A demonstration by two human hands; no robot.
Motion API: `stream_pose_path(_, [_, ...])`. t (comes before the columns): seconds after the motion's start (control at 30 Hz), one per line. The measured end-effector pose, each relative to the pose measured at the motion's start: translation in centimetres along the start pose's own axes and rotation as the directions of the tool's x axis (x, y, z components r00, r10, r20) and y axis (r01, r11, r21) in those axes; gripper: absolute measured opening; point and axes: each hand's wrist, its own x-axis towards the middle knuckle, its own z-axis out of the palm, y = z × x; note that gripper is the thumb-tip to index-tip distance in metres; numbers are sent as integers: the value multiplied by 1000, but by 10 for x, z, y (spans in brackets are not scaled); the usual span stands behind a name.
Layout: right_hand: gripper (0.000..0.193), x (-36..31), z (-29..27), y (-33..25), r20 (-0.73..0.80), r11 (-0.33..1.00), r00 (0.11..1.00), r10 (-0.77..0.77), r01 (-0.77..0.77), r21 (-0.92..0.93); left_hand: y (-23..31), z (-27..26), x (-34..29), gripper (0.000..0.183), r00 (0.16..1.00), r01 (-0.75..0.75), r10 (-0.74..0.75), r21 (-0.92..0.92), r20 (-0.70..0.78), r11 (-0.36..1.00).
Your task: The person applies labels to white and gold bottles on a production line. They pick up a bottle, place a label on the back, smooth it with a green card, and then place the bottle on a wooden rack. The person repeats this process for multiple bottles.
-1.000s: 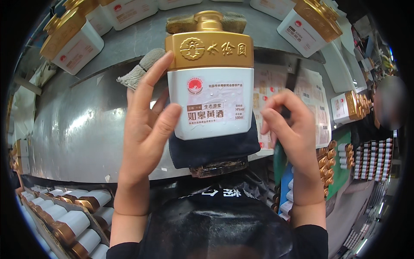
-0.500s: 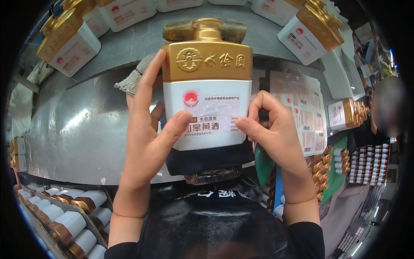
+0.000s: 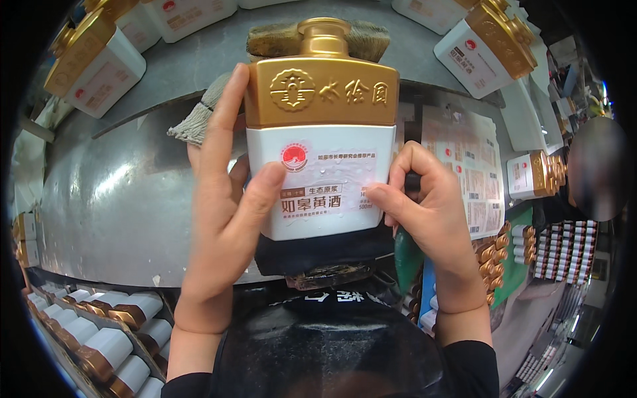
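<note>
A flat bottle (image 3: pixel 325 176) with a gold shoulder and neck and a white body is tilted up before me. My left hand (image 3: pixel 229 192) grips its left side, thumb on the front and fingers along the edge. A clear printed label (image 3: pixel 332 166), wet with droplets and slightly wrinkled, lies over the white front. The thumb of my right hand (image 3: pixel 418 192) presses the label's right edge, its fingers curled. From under that hand hangs a green flat blade-like piece (image 3: pixel 407 259), apparently held in the palm; its upper part is hidden.
Behind the bottle sits a worn block (image 3: pixel 275 43), with a grey knit cloth (image 3: pixel 196 123) beside my left fingers. A label sheet (image 3: pixel 481 172) lies to the right. More gold-and-white bottles (image 3: pixel 481 56) stand along the far edge; others fill a crate (image 3: pixel 106 338) at lower left. Another person (image 3: pixel 590 172) is at far right.
The bottle has come slightly closer and tilted a little, with my left hand still on it. My right thumb has shifted slightly along the label's edge. The green piece has swung a little.
</note>
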Motion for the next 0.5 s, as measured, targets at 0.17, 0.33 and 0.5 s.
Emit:
stream_pose_path(0.17, [35, -1, -2, -2, -33, 990, 997, -63, 59, -130, 3, 4, 2, 75, 999, 32, -33, -5, -29, 999])
stream_pose_path(0.33, [36, 13, -5, -3, -104, 980, 988, -110, 91, -175, -1, 6, 9, 72, 999, -30, 34, 160, -25, 987])
stream_pose_path(0.5, [35, 18, -4, 3, -95, 978, 985, -141, 124, -170, -4, 3, 9, 73, 998, -54, 56, 139, -10, 989])
